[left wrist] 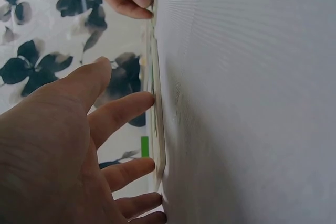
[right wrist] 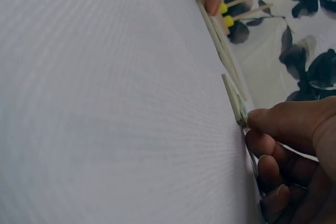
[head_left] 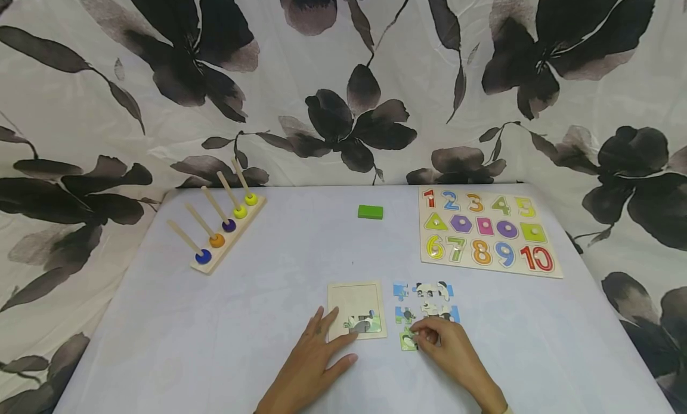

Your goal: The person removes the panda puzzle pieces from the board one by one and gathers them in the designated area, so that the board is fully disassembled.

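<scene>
far left edge: peg rack [head_left: 217,229], untouched. your left hand [head_left: 313,360] lies flat w/ fingers straight, pressing the puzzle tray [head_left: 356,309] near the front edge, likely to stop it sliding. just right, your right hand [head_left: 448,348] pinches a green puzzle piece [head_left: 408,341] by its edge to lift it. number board [head_left: 488,230] sits at the back right corner.

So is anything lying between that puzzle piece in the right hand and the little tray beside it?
Nothing visible: the right hand pinches the green piece, and only bare table separates it from the tray, which the left hand steadies.
</scene>
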Available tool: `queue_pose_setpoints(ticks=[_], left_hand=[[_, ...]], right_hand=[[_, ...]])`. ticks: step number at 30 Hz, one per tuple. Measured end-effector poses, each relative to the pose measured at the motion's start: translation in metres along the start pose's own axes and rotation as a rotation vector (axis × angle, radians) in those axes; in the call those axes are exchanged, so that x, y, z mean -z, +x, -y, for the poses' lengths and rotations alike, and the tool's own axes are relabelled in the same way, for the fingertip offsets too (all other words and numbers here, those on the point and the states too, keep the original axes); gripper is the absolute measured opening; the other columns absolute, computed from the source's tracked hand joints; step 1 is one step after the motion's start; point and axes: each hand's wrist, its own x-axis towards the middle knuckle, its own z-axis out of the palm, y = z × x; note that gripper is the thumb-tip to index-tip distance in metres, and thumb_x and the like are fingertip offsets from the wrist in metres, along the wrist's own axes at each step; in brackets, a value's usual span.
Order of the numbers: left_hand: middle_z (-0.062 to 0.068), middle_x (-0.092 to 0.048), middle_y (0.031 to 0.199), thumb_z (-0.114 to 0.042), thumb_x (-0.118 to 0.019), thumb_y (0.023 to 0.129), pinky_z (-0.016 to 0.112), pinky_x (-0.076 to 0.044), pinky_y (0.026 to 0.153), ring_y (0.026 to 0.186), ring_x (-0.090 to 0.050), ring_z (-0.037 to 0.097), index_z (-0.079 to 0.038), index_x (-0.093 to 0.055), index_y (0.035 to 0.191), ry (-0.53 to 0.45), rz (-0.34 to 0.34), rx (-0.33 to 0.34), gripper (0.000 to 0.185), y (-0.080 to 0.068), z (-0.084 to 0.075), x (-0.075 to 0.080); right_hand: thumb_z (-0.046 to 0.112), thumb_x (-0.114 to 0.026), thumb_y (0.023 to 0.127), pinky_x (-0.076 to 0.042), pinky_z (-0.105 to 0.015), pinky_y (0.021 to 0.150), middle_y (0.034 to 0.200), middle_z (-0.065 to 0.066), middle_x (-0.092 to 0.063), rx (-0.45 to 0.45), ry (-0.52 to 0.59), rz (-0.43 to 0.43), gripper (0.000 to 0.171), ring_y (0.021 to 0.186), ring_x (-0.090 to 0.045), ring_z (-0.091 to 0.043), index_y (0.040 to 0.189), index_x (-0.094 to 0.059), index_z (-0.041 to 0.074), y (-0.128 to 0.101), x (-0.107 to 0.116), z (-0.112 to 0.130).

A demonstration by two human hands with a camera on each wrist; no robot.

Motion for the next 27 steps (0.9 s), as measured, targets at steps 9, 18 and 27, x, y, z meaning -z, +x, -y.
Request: queue_pose_setpoints(ticks=[9, 18, 27], left_hand=[[0.013, -0.032, 0.154, -0.057, -0.049, 0.093, 0.056, -0.022, 0.114, 0.145, -0.013, 0.04, -0.033, -0.062, 0.128, -0.004, -0.016, -0.031, 0.044, 0.0, -0.002, -0.003], [0.014, -0.024, 0.157, -0.057, -0.047, 0.094, 0.059, -0.022, 0.112, 0.144, -0.01, 0.043, -0.035, -0.059, 0.131, -0.018, -0.045, -0.078, 0.044, 0.003, -0.006, -0.008], [0.021, -0.021, 0.156, -0.056, -0.049, 0.094, 0.064, -0.024, 0.108, 0.14, -0.007, 0.054, -0.032, -0.058, 0.133, 0.02, -0.08, -0.111, 0.046, 0.008, -0.01, -0.011]], right_hand=[[0.001, -0.077, 0.075, -0.046, -0.019, 0.057, 0.071, 0.013, -0.058, 0.0, 0.004, -0.002, 0.018, 0.062, -0.049, 0.0, 0.084, -0.072, 0.016, -0.001, 0.0, 0.0], [0.001, -0.075, 0.078, -0.046, -0.019, 0.056, 0.069, 0.013, -0.058, 0.007, 0.014, -0.026, 0.016, 0.061, -0.049, -0.001, 0.084, -0.071, 0.016, 0.0, 0.002, 0.002], [0.017, -0.07, 0.088, -0.048, -0.023, 0.063, 0.084, 0.015, -0.064, 0.15, 0.021, 0.037, 0.006, 0.073, -0.054, -0.004, 0.094, -0.073, 0.015, 0.022, -0.003, 0.027]])
